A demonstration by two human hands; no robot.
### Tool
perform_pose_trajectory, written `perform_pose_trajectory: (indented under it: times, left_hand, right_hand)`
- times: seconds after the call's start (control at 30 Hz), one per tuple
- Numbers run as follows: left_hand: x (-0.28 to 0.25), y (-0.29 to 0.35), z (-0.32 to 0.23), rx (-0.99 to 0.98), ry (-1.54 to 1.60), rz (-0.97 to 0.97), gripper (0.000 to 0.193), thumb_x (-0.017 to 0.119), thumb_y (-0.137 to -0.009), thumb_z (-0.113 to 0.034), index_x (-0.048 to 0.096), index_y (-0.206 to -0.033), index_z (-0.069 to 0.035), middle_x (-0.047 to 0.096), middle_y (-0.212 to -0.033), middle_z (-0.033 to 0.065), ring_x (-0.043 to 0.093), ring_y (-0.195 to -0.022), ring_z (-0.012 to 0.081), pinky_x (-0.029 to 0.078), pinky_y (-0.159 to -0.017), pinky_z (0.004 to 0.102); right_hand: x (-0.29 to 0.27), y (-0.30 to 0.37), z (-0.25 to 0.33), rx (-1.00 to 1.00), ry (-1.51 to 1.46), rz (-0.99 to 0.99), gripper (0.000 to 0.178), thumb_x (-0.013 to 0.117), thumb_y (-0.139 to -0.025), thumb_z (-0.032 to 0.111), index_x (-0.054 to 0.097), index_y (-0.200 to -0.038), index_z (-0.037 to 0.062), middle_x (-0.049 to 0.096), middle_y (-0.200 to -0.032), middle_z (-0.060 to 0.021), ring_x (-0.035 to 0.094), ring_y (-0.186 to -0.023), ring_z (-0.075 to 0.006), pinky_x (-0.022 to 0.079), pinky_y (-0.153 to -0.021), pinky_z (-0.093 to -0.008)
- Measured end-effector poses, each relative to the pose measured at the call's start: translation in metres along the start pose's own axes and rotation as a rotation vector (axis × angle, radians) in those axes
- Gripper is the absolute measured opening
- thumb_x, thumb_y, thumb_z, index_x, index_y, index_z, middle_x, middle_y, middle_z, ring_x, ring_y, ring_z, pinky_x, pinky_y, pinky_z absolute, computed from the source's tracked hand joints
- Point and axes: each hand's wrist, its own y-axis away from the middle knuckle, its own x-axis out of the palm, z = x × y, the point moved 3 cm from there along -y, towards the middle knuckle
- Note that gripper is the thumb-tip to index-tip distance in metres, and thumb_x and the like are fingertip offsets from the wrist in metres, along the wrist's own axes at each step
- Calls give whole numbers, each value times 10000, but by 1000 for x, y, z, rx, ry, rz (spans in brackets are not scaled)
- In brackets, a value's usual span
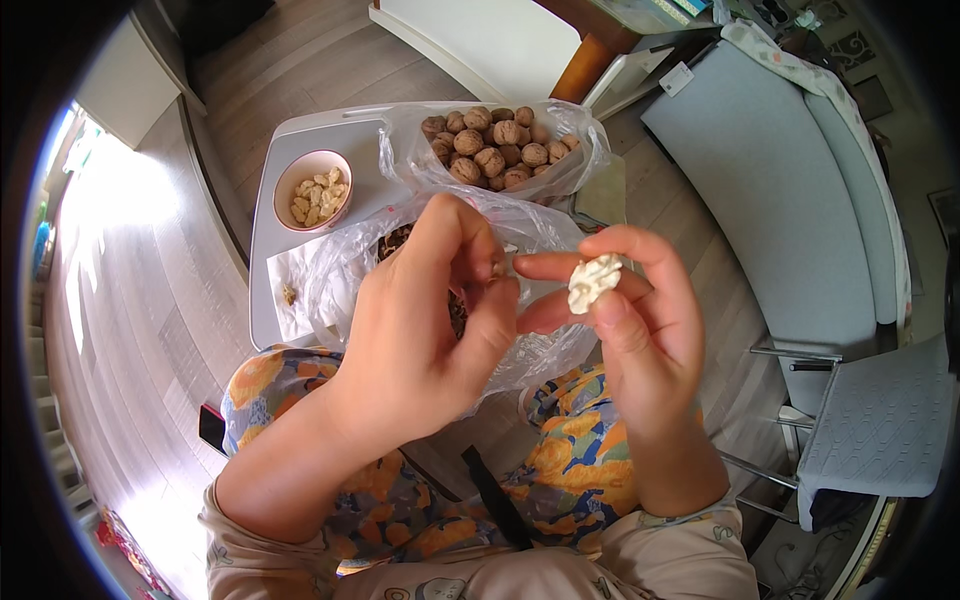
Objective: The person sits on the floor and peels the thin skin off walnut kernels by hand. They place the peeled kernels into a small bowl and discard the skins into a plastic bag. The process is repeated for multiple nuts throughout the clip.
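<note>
A pale, peeled walnut kernel [594,283] is pinched between the thumb and fingers of my right hand [648,335]. Close beside it, my left hand [415,320] is closed, its thumb and curled index finger brought together. A tiny bit seems to show at those fingertips, but I cannot make out what it is. Both hands are above a clear plastic bag [545,235] with dark brown shell scraps [393,241] in it, partly hidden by my left hand. Whole walnuts [490,160] fill another clear bag at the back. Left of them, a bowl [283,215] holds several pale kernel pieces [318,198].
The bags and bowl rest on a small light-grey table [262,240] in front of my knees. White tissue [290,310] with a small brown crumb lies at its left. A grey chair [880,425] and a grey sofa [770,190] are on the right. A phone [211,428] is beside my left leg.
</note>
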Motion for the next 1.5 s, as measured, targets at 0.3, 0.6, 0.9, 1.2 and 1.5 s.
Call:
perform_pose_trajectory:
  times: [0.3,0.6,0.9,1.2,1.5]
  left_hand:
    - [-1,-10,15,-137,-440,235,111,604,-696,-80,510,-676,-23,528,-628,97,533,-576,266,411,-528,348]
    - [1,-6,34,-89,-518,267,92,562,-739,-117,588,-708,-34,567,-609,124,559,-584,286,443,-551,358]
    - [5,-9,35,-212,-425,270,188,570,-765,-121,519,-654,21,541,-559,102,534,-502,249,410,-498,326]
    - [-9,-16,32,37,-699,247,148,569,-760,-173,532,-731,-33,569,-595,119,533,-494,284,429,-503,365]
    - [-36,24,44,-149,-869,757,110,573,-733,-164,539,-758,-63,572,-637,109,576,-653,283,455,-594,386]
  right_hand:
    - [-16,-8,-12,79,-76,-157,251,465,-858,134,435,-1065,-6,585,-907,-171,579,-707,-154,470,-651,-261]
    - [-40,-14,-30,137,-40,-260,249,476,-848,132,483,-1055,-5,586,-828,-124,532,-632,-116,444,-621,-241]
    - [-44,-20,-40,109,109,-285,257,493,-845,152,506,-1044,-9,580,-792,-91,502,-606,-89,419,-596,-215]
    - [-2,-80,-32,-70,287,-185,274,489,-838,128,515,-1070,-15,574,-791,-81,489,-610,-89,411,-593,-207]
    - [72,-169,-165,54,1005,288,151,614,-684,110,588,-821,53,607,-775,-137,590,-725,-267,461,-659,-339]
